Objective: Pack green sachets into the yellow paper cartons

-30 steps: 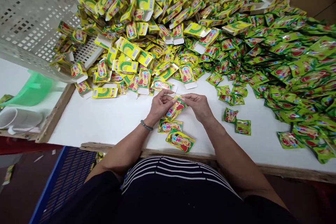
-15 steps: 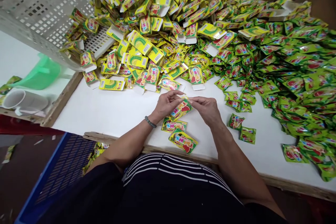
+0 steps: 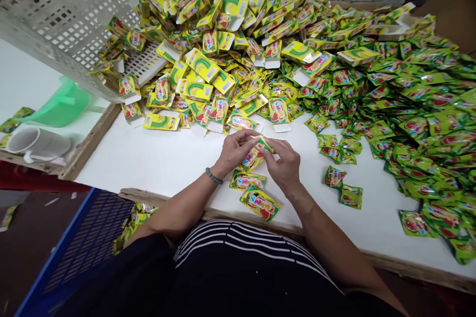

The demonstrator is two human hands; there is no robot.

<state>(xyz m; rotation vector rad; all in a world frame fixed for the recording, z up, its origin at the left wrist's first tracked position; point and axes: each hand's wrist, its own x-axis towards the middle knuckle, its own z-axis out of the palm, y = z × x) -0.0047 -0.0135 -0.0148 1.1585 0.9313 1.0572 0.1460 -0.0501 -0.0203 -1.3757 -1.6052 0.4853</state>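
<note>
Between my hands is a small yellow-green candy box, its printed face up. My left hand, with a beaded bracelet at the wrist, grips its upper left side. The fingers of my right hand are closed on its upper right end. Just below it, two more printed boxes lie on the white table: one box close under the held one, and another box nearer the table's front edge.
Yellow boxes are heaped at the back, beside a tipped white crate. Green sachets pile up on the right. A white mug and green scoop stand at left. A blue crate sits below the table.
My right hand has moved slightly left and its fingers now lie further over the box. My left hand keeps its hold. The view has shifted a little.
</note>
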